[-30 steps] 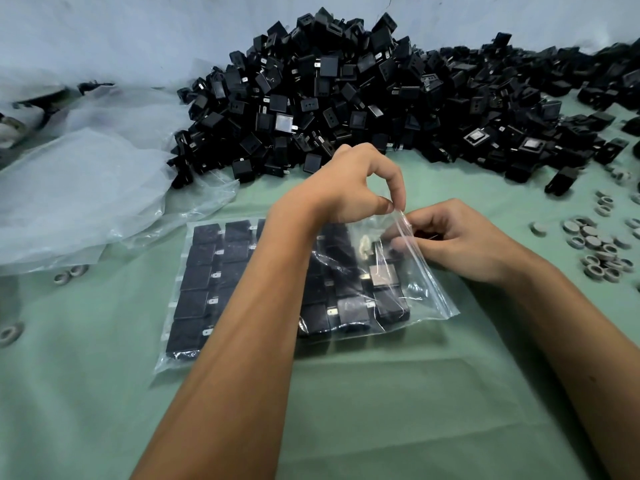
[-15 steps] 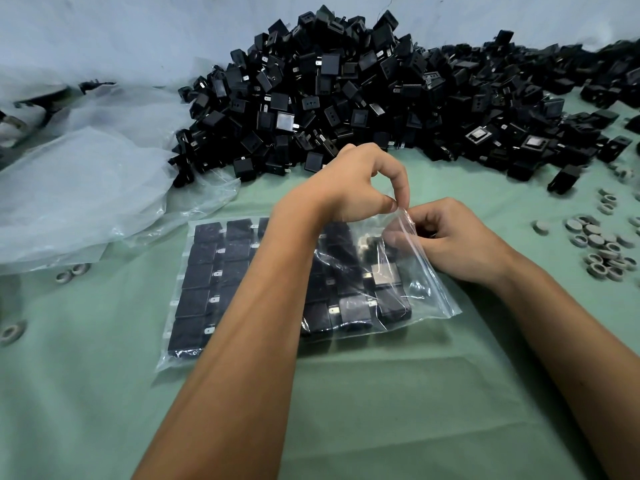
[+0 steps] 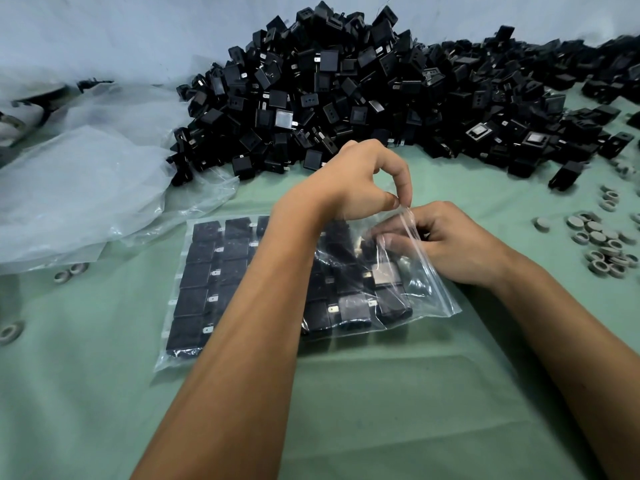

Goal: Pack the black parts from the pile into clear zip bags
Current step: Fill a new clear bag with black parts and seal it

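1. Zip bag [image 3: 429, 289] lies flat on the green bench [image 3: 346, 410], near the front of the pile of black parts [image 3: 346, 91]. Rows of black parts already fill it from the left end almost to the mouth at the right.
2. Left hand [image 3: 353, 181] reaches across the bag; thumb and forefinger pinch the upper lip of the mouth and hold it lifted.
3. Right hand [image 3: 453, 247] sits at the open mouth, fingers curled and reaching under the raised film. Cannot tell whether they hold a part; film and glare hide the tips.
4. Step in hand, as judged: seating the last parts in the right-hand column.
5. To do it well: keep the lip high and taut so the mouth stays open; slide each part in flat, snug against its neighbour, metal tabs aligned like the rest; leave the zip strip free of parts so it can seal.
6. Loose plastic sheeting [image 3: 79, 188] lies left; grey rings [image 3: 602, 244] lie scattered right.
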Demonstrator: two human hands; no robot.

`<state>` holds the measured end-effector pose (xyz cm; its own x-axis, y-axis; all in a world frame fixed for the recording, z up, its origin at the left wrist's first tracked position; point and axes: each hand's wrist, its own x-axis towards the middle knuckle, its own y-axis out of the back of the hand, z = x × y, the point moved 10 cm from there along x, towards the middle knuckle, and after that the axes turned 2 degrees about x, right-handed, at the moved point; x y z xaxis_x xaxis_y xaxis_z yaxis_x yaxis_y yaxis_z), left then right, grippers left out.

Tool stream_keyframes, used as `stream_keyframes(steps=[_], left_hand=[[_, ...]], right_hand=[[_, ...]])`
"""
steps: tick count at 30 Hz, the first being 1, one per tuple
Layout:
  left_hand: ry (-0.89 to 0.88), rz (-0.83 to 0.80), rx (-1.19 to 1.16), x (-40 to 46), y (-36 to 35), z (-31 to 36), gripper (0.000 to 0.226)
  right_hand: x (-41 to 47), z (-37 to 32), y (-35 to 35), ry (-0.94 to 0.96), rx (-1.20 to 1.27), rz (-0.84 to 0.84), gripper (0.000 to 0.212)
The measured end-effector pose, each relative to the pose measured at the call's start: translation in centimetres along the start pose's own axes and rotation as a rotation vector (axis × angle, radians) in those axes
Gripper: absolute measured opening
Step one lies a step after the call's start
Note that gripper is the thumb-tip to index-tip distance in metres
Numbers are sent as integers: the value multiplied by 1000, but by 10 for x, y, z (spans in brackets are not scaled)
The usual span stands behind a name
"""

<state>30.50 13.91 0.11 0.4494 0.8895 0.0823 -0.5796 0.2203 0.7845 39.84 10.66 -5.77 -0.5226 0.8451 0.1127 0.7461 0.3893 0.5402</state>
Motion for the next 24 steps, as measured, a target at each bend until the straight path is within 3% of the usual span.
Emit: stream_keyframes(steps=[4,9,12,14,17,21,24], left_hand=[[-5,22,2,2,0,-2,19],[43,52,4,0,2,-16,20],[163,169,8,-6,23,-43,23],[259,229,60,-12,38,-63,28],[414,378,88,-31,67,-93,27],[547,565,-40,-59,98,-125,28],[569,642,-114,-69,107,-133,29]], right_hand=[[-1,5,15,-14,118,101,14],[-3,29,62,-117,131,537,11],[15,10,77,-100,0,640,10],[46,-16,70,-61,-170,569,11],[102,-47,32,-10,-471,326,7],[156,-59,-18,56,-863,68,39],[172,-53,-41,54,-989,-47,38]])
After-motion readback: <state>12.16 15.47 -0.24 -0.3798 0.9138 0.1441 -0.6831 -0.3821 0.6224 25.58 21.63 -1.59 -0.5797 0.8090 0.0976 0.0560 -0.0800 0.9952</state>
